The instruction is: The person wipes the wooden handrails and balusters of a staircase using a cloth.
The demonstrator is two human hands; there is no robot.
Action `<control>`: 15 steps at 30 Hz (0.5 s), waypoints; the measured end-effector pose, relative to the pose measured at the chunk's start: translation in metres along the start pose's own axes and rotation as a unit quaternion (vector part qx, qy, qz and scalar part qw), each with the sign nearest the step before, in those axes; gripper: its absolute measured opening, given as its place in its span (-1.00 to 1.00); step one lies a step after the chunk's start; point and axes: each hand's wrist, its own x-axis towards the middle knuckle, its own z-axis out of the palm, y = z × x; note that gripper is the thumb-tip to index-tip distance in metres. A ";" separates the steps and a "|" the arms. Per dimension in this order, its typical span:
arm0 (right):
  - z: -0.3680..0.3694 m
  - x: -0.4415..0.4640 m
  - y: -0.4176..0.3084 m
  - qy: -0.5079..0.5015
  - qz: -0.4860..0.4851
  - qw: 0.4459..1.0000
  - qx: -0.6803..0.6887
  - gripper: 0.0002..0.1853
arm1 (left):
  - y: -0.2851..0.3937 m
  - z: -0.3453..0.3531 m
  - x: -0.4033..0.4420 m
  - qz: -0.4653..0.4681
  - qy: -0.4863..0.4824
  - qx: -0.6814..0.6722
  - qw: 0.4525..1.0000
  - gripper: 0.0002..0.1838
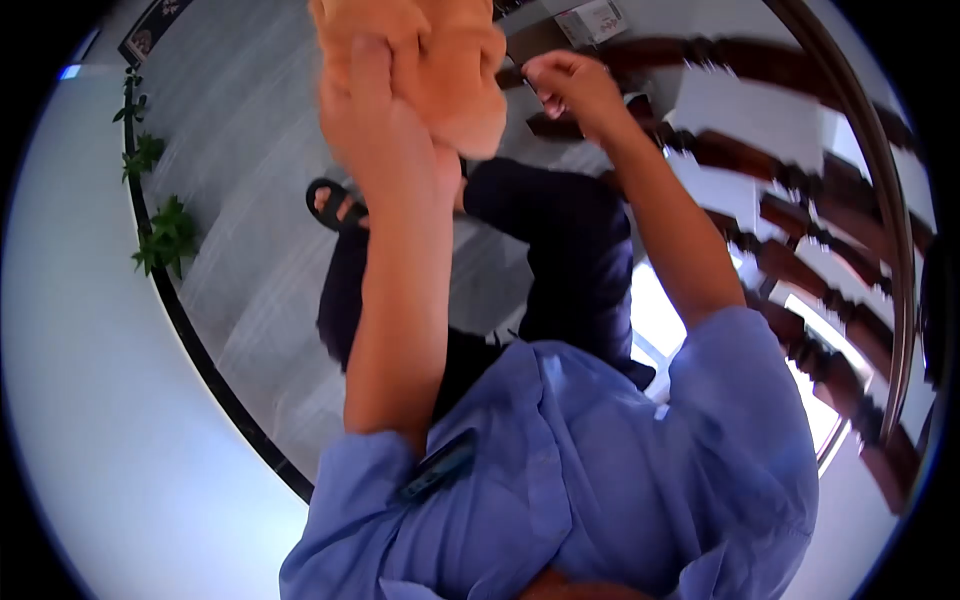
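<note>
My left hand (385, 120) grips a thick, soft orange cloth (450, 75), held well out in front of me at the top of the view. The cloth hangs in bunched folds, and its upper part runs out of the picture. To the right, my right hand (578, 92) is raised beside a dark turned wooden baluster (640, 60). Its fingers are curled in toward the thumb. Whether it touches the baluster, or has anything small between the fingers, I cannot make out.
Dark balusters and a curved handrail (885, 210) run down the right side. A white wall (80, 330) with a black skirting and green leaf shapes (168, 238) borders the grey floor (240, 130) on the left. A white box (592, 20) sits at the top.
</note>
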 end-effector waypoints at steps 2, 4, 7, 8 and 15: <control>0.016 0.055 0.039 -0.051 0.050 0.997 -0.010 -0.74 | -0.011 -0.010 0.038 0.018 0.035 0.055 0.998 -0.68; 0.010 0.095 0.083 -0.061 0.066 0.995 -0.039 -0.77 | -0.023 -0.027 0.077 -0.017 0.040 0.046 0.998 -0.67; -0.009 0.126 0.147 -0.085 0.200 0.976 -0.008 -0.83 | -0.026 -0.040 0.113 -0.079 0.089 0.090 0.989 -0.56; -0.013 0.135 0.157 -0.076 0.218 0.973 -0.015 -0.85 | -0.033 -0.037 0.130 -0.082 0.085 0.095 0.988 -0.56; 0.004 0.139 0.330 0.031 0.322 0.933 -0.159 -0.65 | -0.035 -0.027 0.214 -0.112 0.056 0.172 0.977 -0.54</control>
